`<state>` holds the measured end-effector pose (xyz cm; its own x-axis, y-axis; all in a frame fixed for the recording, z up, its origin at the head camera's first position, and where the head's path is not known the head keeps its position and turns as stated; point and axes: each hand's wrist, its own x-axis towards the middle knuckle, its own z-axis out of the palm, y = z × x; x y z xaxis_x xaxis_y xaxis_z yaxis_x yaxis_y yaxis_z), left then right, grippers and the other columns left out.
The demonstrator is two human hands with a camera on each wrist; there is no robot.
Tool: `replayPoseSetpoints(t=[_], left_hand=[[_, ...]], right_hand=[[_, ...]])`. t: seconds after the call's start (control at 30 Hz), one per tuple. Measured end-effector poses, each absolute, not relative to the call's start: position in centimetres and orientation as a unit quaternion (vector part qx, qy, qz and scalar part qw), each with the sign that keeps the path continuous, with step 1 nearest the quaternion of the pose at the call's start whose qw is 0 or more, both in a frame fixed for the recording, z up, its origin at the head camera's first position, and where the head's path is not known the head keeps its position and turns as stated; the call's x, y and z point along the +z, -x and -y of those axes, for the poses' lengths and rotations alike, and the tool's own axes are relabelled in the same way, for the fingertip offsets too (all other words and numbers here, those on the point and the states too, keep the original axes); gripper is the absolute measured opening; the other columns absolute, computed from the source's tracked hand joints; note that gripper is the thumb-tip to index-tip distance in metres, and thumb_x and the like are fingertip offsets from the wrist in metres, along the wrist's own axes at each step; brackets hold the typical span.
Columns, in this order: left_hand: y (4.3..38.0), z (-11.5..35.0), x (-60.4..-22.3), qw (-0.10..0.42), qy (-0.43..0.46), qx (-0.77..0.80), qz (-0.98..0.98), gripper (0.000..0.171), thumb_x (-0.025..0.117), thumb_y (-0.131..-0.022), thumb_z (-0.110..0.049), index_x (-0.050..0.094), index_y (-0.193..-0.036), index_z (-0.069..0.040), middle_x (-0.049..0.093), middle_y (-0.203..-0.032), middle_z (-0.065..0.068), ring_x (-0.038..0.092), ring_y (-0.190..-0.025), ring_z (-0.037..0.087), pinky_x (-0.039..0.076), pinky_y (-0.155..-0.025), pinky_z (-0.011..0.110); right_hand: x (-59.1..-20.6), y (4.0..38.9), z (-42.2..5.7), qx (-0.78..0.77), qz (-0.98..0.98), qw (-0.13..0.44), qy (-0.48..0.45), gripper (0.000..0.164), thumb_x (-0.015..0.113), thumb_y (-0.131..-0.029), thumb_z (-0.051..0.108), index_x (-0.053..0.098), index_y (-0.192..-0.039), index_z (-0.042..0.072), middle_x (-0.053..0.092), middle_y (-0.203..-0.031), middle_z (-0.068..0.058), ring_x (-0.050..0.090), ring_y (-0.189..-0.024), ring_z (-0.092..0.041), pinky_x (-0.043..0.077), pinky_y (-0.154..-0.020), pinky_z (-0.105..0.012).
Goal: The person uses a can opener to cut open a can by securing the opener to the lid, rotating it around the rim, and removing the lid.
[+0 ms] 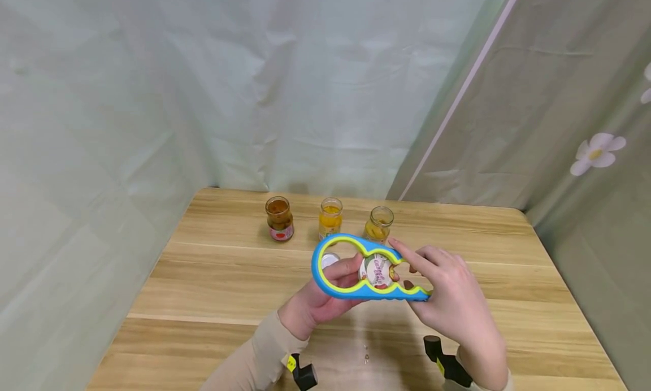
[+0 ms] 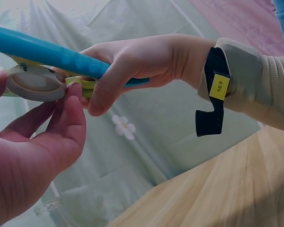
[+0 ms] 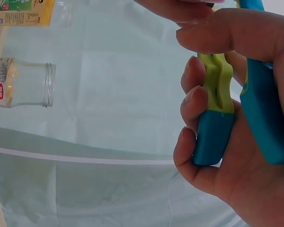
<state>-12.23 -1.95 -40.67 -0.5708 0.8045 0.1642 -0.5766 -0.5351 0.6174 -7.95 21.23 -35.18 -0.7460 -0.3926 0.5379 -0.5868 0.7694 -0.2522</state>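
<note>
My right hand (image 1: 452, 289) grips the handles of a blue and yellow-green jar opener (image 1: 316, 264), with its fingers curled round them in the right wrist view. A printed round jar lid (image 1: 376, 270) sits within the opener's scalloped opening in the head view. My left hand (image 1: 325, 298) pinches this lid between thumb and fingers. From the left wrist view the pale underside of the lid (image 2: 35, 84) shows, close under the opener (image 2: 52, 53). The opener partly covers the left hand's fingers in the head view.
Behind the hands stand three lidless glass jars: one with dark brown contents (image 1: 280, 218), one orange (image 1: 330, 214), one yellow (image 1: 378, 224). A white lid (image 1: 329, 259) lies on the wooden table (image 1: 213, 283), seen through the opener's loop. Small drops (image 1: 366, 357) lie near the front. Curtains surround the table.
</note>
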Motion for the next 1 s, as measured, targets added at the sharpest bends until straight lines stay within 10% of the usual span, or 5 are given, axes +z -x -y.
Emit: replayPoseSetpoints(t=[0.67,1.0], left_hand=[[14.8,6.6,-39.7,0.238,-0.259,0.835,-0.423,0.034,0.045,-0.103,-0.004,0.058,-0.134,-0.01,0.061,-0.126,0.005,0.054,-0.116,0.025,0.045,-0.098,0.034],[16.7,13.3,-38.9,0.01,-0.193,0.601,-0.776,0.053,0.073,-0.091,-0.02,0.055,-0.14,-0.013,0.055,-0.13,0.004,0.055,-0.109,0.023,0.051,-0.089,0.035]], right_hand=[[-35.1,8.0,-21.7,0.221,0.892,0.32,-0.232,0.078,0.078,-0.065,0.007,0.059,-0.139,0.027,0.057,-0.083,0.01,0.047,-0.07,-0.007,0.038,-0.061,-0.037],[-34.8,8.1,-22.1,0.243,0.885,0.341,-0.201,0.076,0.077,-0.064,0.003,0.061,-0.137,0.021,0.06,-0.083,0.006,0.051,-0.072,-0.013,0.039,-0.062,-0.04]])
